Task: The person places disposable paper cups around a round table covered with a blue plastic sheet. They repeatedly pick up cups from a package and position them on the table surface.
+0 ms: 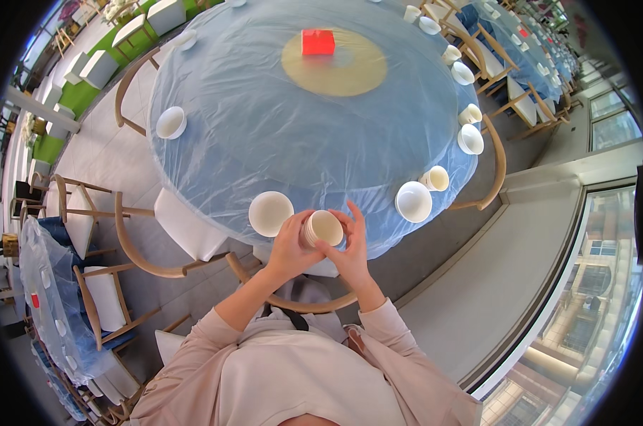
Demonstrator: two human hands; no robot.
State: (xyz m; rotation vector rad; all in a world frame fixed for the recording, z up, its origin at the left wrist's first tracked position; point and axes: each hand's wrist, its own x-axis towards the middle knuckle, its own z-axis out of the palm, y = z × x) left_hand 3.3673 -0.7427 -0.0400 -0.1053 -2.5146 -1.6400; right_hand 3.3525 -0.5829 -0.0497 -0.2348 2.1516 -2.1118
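Close to the near edge of the round table [310, 144], my left hand [292, 245] is closed round a stack of paper cups [324, 228] with their mouths tilted up. My right hand [353, 245] touches the stack from the other side, thumb and fingers at its rim. A white bowl [271, 214] sits on the table just left of the stack. To the right stand another white bowl [413, 202] and a single paper cup [436, 178]. Clear plastic film covers the blue tablecloth.
A red box [318, 42] stands on the yellowish disc at the table's middle. More bowls and cups line the right rim, and a bowl [171, 123] is at the left. A wooden chair back [305, 306] curves below my hands. A window ledge [481, 277] runs along the right.
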